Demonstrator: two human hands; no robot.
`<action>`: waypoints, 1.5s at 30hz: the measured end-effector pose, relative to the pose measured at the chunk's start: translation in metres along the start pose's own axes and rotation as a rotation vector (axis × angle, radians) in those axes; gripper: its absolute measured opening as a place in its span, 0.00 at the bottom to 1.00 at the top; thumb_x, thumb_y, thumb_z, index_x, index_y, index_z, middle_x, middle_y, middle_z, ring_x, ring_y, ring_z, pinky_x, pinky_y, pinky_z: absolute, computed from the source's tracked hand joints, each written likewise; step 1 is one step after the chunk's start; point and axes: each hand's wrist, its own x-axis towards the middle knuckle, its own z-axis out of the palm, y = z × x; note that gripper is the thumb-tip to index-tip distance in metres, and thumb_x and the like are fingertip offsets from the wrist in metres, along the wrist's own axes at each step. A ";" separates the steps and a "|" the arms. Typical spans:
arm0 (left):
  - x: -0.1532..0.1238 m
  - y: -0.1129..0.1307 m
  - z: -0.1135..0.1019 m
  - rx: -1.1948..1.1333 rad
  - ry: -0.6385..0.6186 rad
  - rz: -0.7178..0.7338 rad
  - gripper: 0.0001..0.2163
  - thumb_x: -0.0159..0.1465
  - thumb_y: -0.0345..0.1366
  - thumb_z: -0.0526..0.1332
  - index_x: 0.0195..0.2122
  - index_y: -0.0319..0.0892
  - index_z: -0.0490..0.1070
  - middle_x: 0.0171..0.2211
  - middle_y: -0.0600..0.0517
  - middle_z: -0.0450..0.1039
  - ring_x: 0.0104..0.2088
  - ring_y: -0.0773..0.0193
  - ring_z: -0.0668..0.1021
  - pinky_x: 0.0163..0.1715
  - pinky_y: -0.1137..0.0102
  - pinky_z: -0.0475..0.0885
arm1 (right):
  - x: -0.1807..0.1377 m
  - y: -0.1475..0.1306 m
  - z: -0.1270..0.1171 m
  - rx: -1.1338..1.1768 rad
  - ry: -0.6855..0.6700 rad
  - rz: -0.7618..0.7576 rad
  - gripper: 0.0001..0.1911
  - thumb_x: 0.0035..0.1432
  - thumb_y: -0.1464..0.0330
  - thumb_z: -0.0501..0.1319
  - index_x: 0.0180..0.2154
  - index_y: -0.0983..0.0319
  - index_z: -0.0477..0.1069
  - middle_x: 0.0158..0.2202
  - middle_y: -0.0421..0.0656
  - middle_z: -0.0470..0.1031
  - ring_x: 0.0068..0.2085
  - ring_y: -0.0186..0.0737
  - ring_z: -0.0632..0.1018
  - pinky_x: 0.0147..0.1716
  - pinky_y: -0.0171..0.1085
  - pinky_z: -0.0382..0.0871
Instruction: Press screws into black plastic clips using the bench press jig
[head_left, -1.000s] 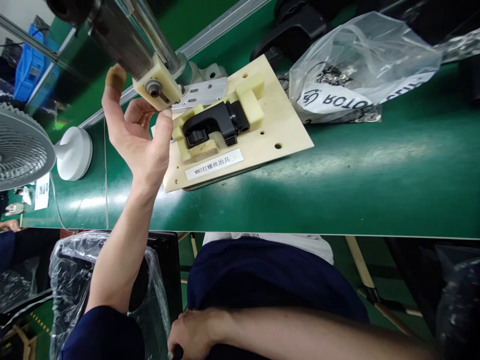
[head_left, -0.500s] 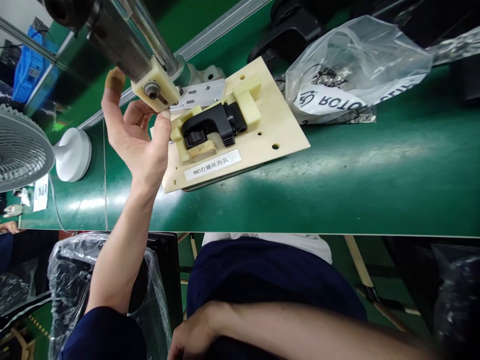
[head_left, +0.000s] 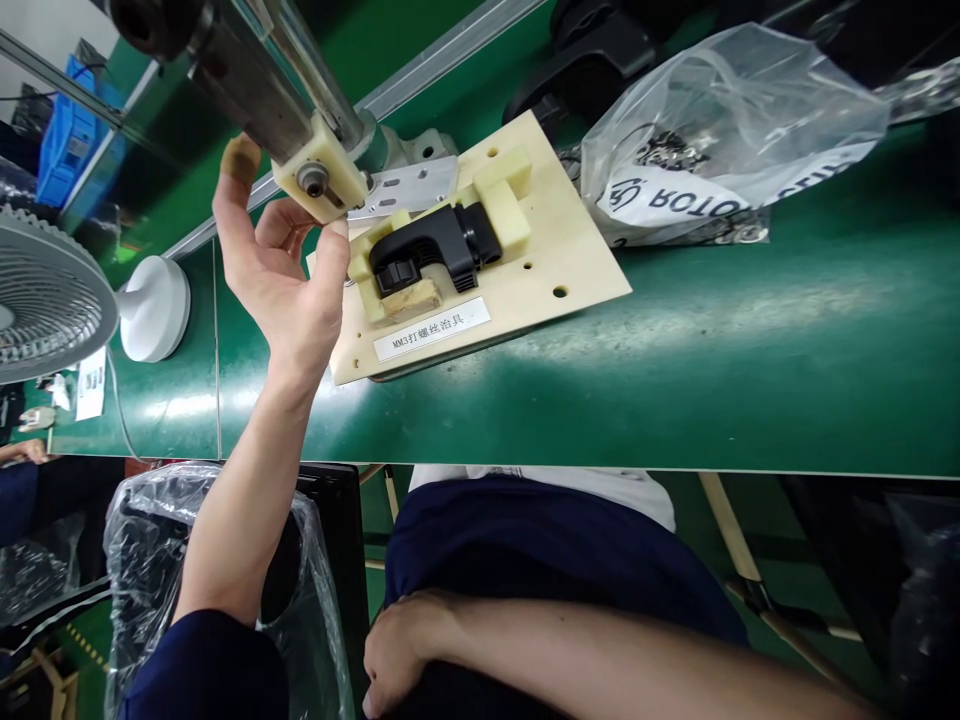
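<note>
My left hand [head_left: 289,275] is raised at the cream plastic block [head_left: 319,168] on the lower end of a metal press shaft [head_left: 251,85]. Its thumb tip touches the block's lower edge; other fingers curl behind it, so what they pinch is hidden. One finger, with a yellowish-brown covering on its tip, points up. Beside the hand, a black curved plastic part [head_left: 431,245] lies in a cream fixture plate [head_left: 574,265] with a printed label [head_left: 431,330]. My right hand [head_left: 401,645] rests low at my lap, fingers curled; what it holds, if anything, is hidden.
A clear plastic bag [head_left: 720,130] of small metal parts lies right of the plate on the green table [head_left: 787,370]. Black parts [head_left: 592,60] sit behind. A white fan [head_left: 52,295] stands left. A plastic-lined bin [head_left: 150,560] is below. A co-worker's hand [head_left: 30,452] shows far left.
The whole view has shifted slightly, so the bench things appear a little further right. My left hand keeps its place at the block. My right hand has moved slightly right in the picture.
</note>
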 end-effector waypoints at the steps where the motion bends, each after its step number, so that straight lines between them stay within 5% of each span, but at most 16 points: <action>1: 0.000 0.000 0.000 -0.010 0.001 0.002 0.28 0.57 0.51 0.69 0.55 0.59 0.59 0.58 0.55 0.60 0.45 0.58 0.77 0.44 0.58 0.76 | -0.002 0.000 -0.002 -0.018 -0.004 0.008 0.15 0.59 0.62 0.65 0.34 0.69 0.77 0.46 0.54 0.78 0.54 0.59 0.76 0.53 0.49 0.72; 6: 0.001 0.001 0.000 -0.043 0.012 -0.010 0.27 0.57 0.50 0.70 0.55 0.56 0.61 0.56 0.54 0.61 0.44 0.58 0.77 0.43 0.59 0.76 | -0.010 -0.004 -0.007 -0.087 0.002 0.014 0.21 0.61 0.60 0.63 0.47 0.71 0.76 0.47 0.56 0.77 0.53 0.57 0.77 0.51 0.46 0.74; 17: 0.001 0.009 0.003 -0.052 0.028 -0.051 0.27 0.55 0.51 0.70 0.53 0.56 0.61 0.55 0.53 0.61 0.42 0.59 0.77 0.45 0.57 0.75 | -0.028 0.000 -0.004 -0.137 0.225 0.052 0.19 0.58 0.60 0.63 0.43 0.68 0.78 0.39 0.52 0.79 0.45 0.54 0.80 0.39 0.41 0.74; 27: -0.001 -0.004 -0.001 -0.016 -0.014 -0.109 0.34 0.53 0.60 0.67 0.55 0.55 0.55 0.56 0.51 0.62 0.51 0.49 0.74 0.52 0.50 0.69 | -0.023 0.004 -0.002 -0.137 0.254 0.040 0.18 0.56 0.60 0.64 0.42 0.67 0.78 0.37 0.50 0.80 0.42 0.51 0.81 0.37 0.39 0.73; 32: 0.000 -0.003 -0.001 -0.007 0.007 -0.035 0.26 0.57 0.55 0.67 0.52 0.55 0.62 0.54 0.53 0.64 0.44 0.56 0.78 0.44 0.54 0.77 | -0.023 0.006 0.000 -0.131 0.261 0.037 0.19 0.55 0.59 0.64 0.42 0.66 0.78 0.38 0.49 0.80 0.43 0.50 0.81 0.38 0.39 0.73; 37: 0.002 -0.007 -0.006 0.024 -0.048 -0.033 0.32 0.53 0.56 0.70 0.55 0.57 0.58 0.54 0.59 0.64 0.48 0.52 0.77 0.43 0.54 0.77 | -0.021 0.007 -0.001 -0.125 0.247 0.042 0.19 0.54 0.58 0.64 0.41 0.66 0.79 0.38 0.50 0.80 0.42 0.51 0.81 0.36 0.39 0.73; 45: -0.003 -0.005 0.003 -0.030 0.017 -0.034 0.28 0.57 0.54 0.68 0.55 0.58 0.59 0.55 0.55 0.62 0.45 0.57 0.77 0.46 0.53 0.74 | -0.018 0.008 0.001 -0.112 0.262 0.046 0.19 0.53 0.59 0.64 0.39 0.67 0.79 0.36 0.51 0.80 0.40 0.52 0.81 0.33 0.40 0.72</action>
